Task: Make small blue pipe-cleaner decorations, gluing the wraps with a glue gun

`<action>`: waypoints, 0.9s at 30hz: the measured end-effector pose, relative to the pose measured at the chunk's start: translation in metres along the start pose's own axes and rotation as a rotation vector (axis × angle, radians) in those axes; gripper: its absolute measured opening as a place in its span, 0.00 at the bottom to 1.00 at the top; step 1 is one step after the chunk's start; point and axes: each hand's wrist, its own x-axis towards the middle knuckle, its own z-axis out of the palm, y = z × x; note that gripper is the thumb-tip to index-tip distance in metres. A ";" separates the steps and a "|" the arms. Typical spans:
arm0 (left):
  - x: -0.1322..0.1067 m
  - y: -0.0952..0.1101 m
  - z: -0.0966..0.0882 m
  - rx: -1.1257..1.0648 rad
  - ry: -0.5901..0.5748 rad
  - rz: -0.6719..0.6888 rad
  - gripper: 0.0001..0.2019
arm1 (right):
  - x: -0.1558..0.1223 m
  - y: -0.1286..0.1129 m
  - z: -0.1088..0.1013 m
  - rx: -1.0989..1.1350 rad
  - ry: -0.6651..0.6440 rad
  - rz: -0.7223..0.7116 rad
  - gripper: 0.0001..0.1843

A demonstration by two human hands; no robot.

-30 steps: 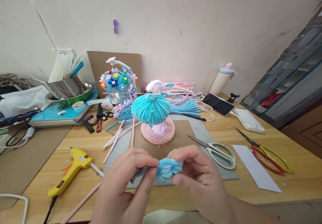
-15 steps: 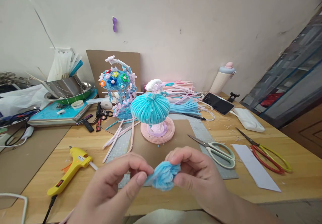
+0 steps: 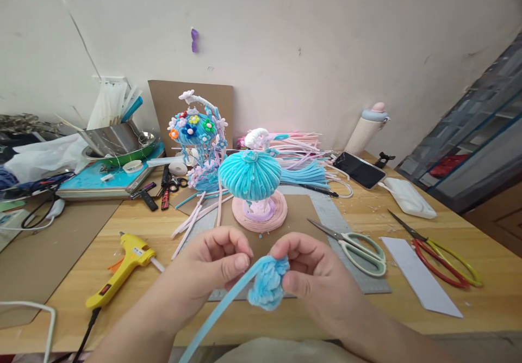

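A light blue fuzzy pipe-cleaner bundle [image 3: 267, 287], coiled and ruffled, is pinched between the thumb and fingers of my right hand [image 3: 312, 273]. From its top a flat blue strip [image 3: 222, 311] runs down to the lower left. Beside that strip is my left hand [image 3: 218, 262], fingers loosely curled and thumb slightly apart, with no clear grip on it. Behind both hands, a turquoise ribbed pipe-cleaner dome [image 3: 249, 175] with a white top stands above a round pink base [image 3: 265, 219].
A yellow glue gun [image 3: 122, 268] lies to the left. On the right are green-handled scissors [image 3: 361, 251], red-and-yellow scissors [image 3: 442, 259], a white card [image 3: 422, 276] and a phone [image 3: 359, 170]. Blue pipe cleaners [image 3: 305, 173] and a flower-covered blue model [image 3: 193, 129] stand at the back.
My left fingers have come off the blue strip they pinched, and its length now shows stretching to the lower left. My right hand keeps the bundle. The view has shifted slightly left.
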 end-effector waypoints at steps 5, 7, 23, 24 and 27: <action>-0.006 0.012 -0.006 0.101 -0.063 0.030 0.05 | -0.001 -0.010 0.001 -0.133 0.047 -0.039 0.10; -0.007 0.019 -0.006 0.129 -0.131 0.020 0.04 | 0.001 -0.014 0.001 -0.121 0.012 -0.032 0.10; 0.017 0.030 -0.005 0.085 -0.186 0.214 0.06 | 0.016 -0.010 0.016 0.162 -0.052 0.008 0.11; 0.016 0.029 -0.005 0.090 -0.181 0.209 0.06 | 0.016 -0.009 0.017 0.169 -0.052 0.003 0.11; 0.014 0.026 -0.006 0.086 -0.167 0.163 0.06 | 0.015 -0.008 0.018 0.177 -0.041 -0.007 0.11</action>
